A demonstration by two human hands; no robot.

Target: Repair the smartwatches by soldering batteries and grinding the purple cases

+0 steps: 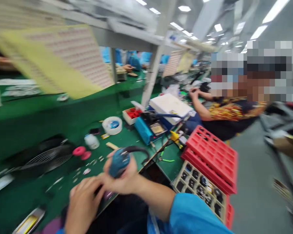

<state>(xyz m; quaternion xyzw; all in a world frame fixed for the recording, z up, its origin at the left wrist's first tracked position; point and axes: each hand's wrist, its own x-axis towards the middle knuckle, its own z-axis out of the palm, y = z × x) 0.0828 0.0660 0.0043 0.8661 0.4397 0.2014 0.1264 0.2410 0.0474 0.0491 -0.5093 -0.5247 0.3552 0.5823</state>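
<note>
My right hand (127,178) is wrapped round a teal handheld tool (119,162) with a dark cable curving off to the right. Beside it on the left, my left hand (85,198) has its fingers bent and pressed together near the tool's lower end. A small purple item (108,195) shows partly beneath the hands; whether the left fingers grip it is hidden. Both hands are over the front edge of the green table (70,126). Small pale parts and a pink spool (79,150) lie beyond them.
A white tape roll (106,127), a white bottle (92,141) and a blue box (143,130) stand further back. Red trays (212,149) and a beige compartment tray (184,166) with dark parts are at right. Another person (229,113) sits beyond. A black fan-like grille (48,157) lies left.
</note>
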